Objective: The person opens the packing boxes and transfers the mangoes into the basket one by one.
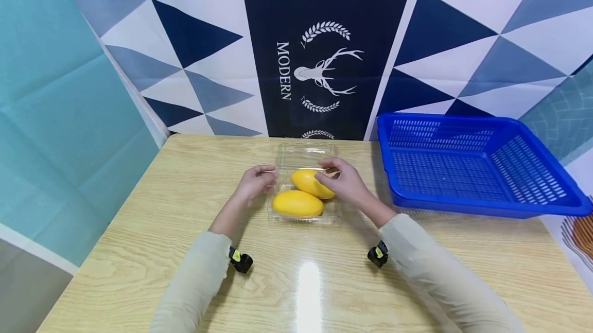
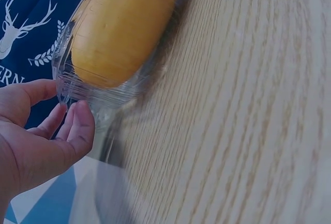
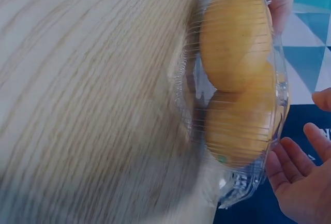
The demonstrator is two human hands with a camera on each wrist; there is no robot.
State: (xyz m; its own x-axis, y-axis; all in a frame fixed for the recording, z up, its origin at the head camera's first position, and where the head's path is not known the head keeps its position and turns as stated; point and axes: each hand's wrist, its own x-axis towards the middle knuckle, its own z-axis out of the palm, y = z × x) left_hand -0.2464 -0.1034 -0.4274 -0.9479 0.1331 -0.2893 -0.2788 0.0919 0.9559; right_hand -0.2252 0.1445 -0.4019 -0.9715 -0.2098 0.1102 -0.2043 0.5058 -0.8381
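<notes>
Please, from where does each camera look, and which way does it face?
Head: on the head, facing forward and down at the clear container and two yellow fruits; left hand, right hand and sleeves show.
Left wrist: on that wrist, facing the container; left hand shows, right hand partly at top.
Right wrist: on that wrist, facing the container; right hand shows, left hand partly at top.
Both wrist views share container, fruit and hands.

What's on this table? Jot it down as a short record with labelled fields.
Surface: wood-grain table
Container: clear plastic box, its lid folded back
Contents: two yellow fruits, the front fruit and the rear fruit
Left hand: pinches the box's left edge
Right hand: near the rear fruit, fingers apart
To the right: blue basket with slotted sides
</notes>
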